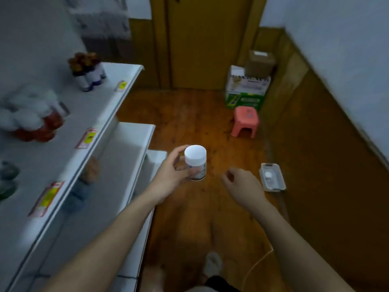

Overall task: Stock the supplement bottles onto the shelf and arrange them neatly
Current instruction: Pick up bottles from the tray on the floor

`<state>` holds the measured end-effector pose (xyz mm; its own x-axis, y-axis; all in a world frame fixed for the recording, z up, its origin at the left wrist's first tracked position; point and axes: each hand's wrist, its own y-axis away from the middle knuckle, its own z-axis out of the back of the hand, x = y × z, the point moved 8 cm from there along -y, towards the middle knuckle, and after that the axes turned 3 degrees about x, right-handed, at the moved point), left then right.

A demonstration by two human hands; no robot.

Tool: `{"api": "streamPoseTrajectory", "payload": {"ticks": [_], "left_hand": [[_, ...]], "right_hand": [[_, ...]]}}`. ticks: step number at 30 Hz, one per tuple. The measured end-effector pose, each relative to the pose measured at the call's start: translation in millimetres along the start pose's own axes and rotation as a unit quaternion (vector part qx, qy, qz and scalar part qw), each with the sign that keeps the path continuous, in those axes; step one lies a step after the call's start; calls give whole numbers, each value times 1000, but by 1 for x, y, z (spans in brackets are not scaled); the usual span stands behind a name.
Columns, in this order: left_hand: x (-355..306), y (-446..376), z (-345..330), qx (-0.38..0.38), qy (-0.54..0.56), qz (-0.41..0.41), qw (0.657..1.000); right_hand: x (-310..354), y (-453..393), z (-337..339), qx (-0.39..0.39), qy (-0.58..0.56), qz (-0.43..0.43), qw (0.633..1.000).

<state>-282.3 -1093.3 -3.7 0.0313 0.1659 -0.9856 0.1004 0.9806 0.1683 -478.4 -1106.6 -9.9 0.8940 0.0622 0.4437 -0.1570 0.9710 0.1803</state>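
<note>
One bottle in hand beside the white shelf

We see the left hand (pixel 168 173) gripping a white-capped bottle (pixel 195 162) upright over the wooden floor (pixel 189 114), while the right hand (pixel 242 184) hangs loosely curled and holds nothing. On the top shelf (pixel 117 70) stand brown-capped bottles (pixel 87 70); a pink stool (pixel 245 121) sits near stacked boxes (pixel 248 87).
</note>
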Motion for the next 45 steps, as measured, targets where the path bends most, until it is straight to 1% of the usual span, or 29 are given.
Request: {"api": "streamPoseTrajectory", "payload": {"ticks": [4, 7, 11, 14, 16, 21, 24, 28, 30, 35, 37, 39, 41, 43, 45], "left_hand": [[-6, -78, -60, 67, -15, 16, 998], [-7, -125, -91, 86, -13, 38, 995], [4, -198, -126, 127, -33, 49, 990], [19, -263, -147, 141, -53, 60, 987], [27, -306, -166, 162, -63, 64, 983], [28, -401, -220, 246, -108, 49, 962], [28, -448, -250, 278, -140, 35, 950], [45, -501, -296, 309, -192, 64, 929], [62, -524, -320, 310, -215, 90, 922], [121, -585, -382, 280, -317, 140, 895], [157, -614, -410, 282, -330, 151, 888], [204, -645, -440, 293, -337, 148, 882], [260, -679, -473, 303, -351, 141, 875], [326, -710, -502, 305, -369, 148, 865], [400, -740, -532, 319, -388, 138, 853]], "right_hand": [[-69, -40, 36, 6, -15, -57, 998], [-108, -71, 52, 10, -32, -93, 995], [-149, -119, 49, 43, -33, -133, 990], [-185, -159, 46, 55, -44, -176, 982], [-213, -185, 47, 58, -46, -216, 974], [-279, -232, 56, 11, -82, -308, 948], [-310, -251, 62, 8, -103, -349, 932], [-364, -274, 63, -6, -150, -389, 909], [-395, -286, 55, 5, -171, -404, 899], [-486, -326, 24, 71, -210, -432, 874], [-531, -347, 4, 75, -220, -438, 868], [-583, -374, -30, 84, -221, -444, 864], [-639, -401, -71, 81, -233, -467, 849], [-689, -430, -121, 75, -240, -479, 841], [-733, -457, -170, 71, -232, -481, 842]]}}
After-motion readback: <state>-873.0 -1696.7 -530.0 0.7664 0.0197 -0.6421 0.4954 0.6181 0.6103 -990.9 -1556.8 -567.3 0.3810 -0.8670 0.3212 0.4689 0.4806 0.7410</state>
